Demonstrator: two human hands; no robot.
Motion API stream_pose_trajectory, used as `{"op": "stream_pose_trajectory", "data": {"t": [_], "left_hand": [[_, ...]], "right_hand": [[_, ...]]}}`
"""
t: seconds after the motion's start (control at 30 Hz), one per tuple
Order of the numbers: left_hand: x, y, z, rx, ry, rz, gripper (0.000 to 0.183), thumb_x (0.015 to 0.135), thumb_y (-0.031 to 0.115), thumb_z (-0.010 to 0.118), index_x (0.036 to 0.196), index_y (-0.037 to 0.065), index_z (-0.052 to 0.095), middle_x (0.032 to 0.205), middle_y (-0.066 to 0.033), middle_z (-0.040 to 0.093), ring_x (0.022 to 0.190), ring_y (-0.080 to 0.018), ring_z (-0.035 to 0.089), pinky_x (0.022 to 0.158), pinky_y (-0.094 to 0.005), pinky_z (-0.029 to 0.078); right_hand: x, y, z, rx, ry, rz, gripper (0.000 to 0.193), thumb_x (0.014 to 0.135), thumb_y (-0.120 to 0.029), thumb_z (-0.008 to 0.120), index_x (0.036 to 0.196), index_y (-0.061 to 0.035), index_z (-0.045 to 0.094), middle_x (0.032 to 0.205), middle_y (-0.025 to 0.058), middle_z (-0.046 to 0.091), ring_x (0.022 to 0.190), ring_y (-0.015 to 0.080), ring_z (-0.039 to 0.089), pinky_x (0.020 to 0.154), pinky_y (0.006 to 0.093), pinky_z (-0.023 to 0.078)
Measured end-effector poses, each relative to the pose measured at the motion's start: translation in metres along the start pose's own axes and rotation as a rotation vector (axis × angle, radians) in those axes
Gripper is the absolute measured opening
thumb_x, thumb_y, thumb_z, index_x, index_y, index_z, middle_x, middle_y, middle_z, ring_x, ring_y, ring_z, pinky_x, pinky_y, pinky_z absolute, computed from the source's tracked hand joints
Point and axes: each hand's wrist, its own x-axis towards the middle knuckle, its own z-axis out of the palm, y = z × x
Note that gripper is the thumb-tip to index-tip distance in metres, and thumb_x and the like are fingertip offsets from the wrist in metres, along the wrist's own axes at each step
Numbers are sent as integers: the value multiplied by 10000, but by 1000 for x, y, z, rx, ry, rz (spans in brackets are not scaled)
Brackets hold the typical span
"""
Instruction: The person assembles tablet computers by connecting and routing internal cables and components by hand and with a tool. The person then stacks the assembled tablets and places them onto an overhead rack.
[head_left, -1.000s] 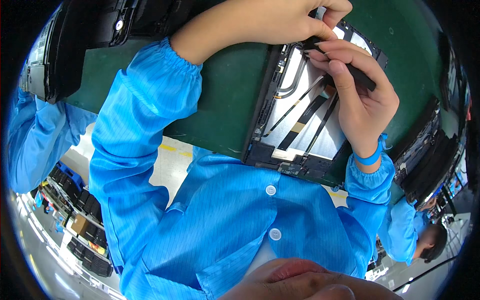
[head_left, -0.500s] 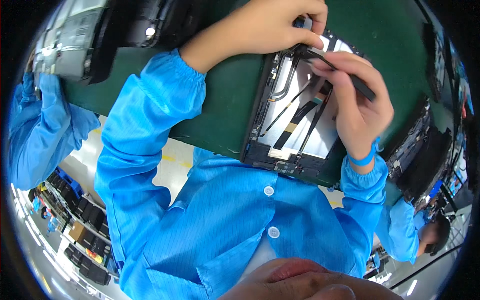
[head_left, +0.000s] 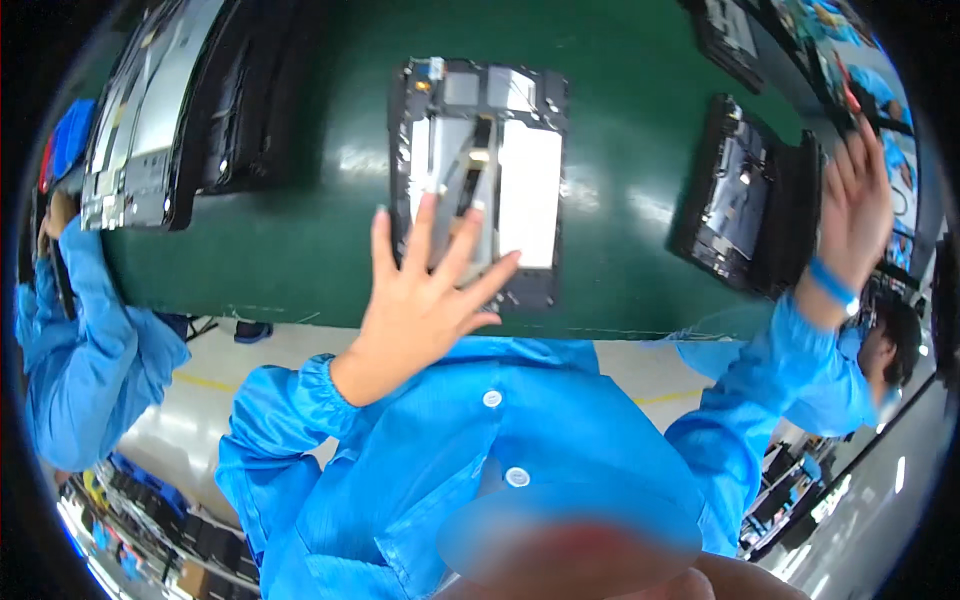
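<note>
An opened tablet [head_left: 530,190] with a black frame, silver-white inner panels and dark flat cables lies on the green table in front of me. My left hand [head_left: 415,300] rests over its lower left part, fingers spread and holding nothing. My right hand [head_left: 858,205], with a blue band at the wrist, is raised at the far right. Its fingers stretch upward toward a slim red thing [head_left: 848,85], whose kind I cannot make out. Whether the fingertips touch it is unclear.
Opened device parts [head_left: 735,195] with a dark flap lie right of the tablet, another dark unit [head_left: 730,40] beyond them. Large silver and black panels [head_left: 150,120] stand at the left. Co-workers in blue sleeves [head_left: 95,330] are on both sides. The green table's [head_left: 620,320] front edge runs before me.
Both hands have left the tablet's top; the left came down onto its lower part, the right swung far right. The black tool in my right hand is no longer visible. The tablet sits straighter, further left.
</note>
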Motion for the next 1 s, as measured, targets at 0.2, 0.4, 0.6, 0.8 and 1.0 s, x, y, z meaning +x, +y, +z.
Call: {"op": "stream_pose_trajectory", "data": {"t": [0.2, 0.4, 0.6, 0.8, 1.0], "left_hand": [[115, -49, 0, 124, 113, -42, 755, 819, 417, 781, 1510, 387, 478, 1624, -172, 322, 1446, -570, 274, 1101, -691, 353], [246, -140, 12, 288, 340, -81, 632, 932, 447, 672, 1521, 371, 455, 1576, -185, 393, 1452, -518, 302, 1087, -690, 374], [287, -206, 15, 420, 361, -161, 563, 992, 477, 589, 1526, 361, 451, 1572, -129, 422, 1452, -443, 353, 1108, -690, 336], [278, -189, 5, 166, 681, -187, 547, 973, 260, 649, 1502, 233, 509, 1458, -227, 512, 1378, -451, 441, 1103, -625, 361], [172, -54, -16, -1527, 284, -426, 672, 1067, 419, 526, 1591, 88, 266, 1465, -218, 461, 1227, -326, 605, 1016, -497, 506]], "right_hand": [[221, 117, -151, -1097, 304, 78, 531, 889, -466, 734, 1106, 18, 721, 1102, 115, 739, 724, 160, 519, 635, 334, 379], [250, 176, -216, -1543, 393, 293, 835, 885, -681, 626, 1210, 88, 666, 1069, 279, 692, 941, 400, 675, 831, 493, 515], [226, 146, -108, -726, 224, 634, 526, 916, -563, 709, 815, -65, 570, 664, 46, 457, 506, 163, 429, 433, 376, 327], [175, 114, -35, -499, 184, 372, 399, 948, -401, 740, 812, -72, 559, 669, -22, 387, 528, 96, 345, 441, 263, 277], [6, 92, 46, -237, 181, 329, 403, 970, -429, 687, 1055, -35, 683, 784, -27, 600, 612, 96, 506, 490, 273, 383]]}}
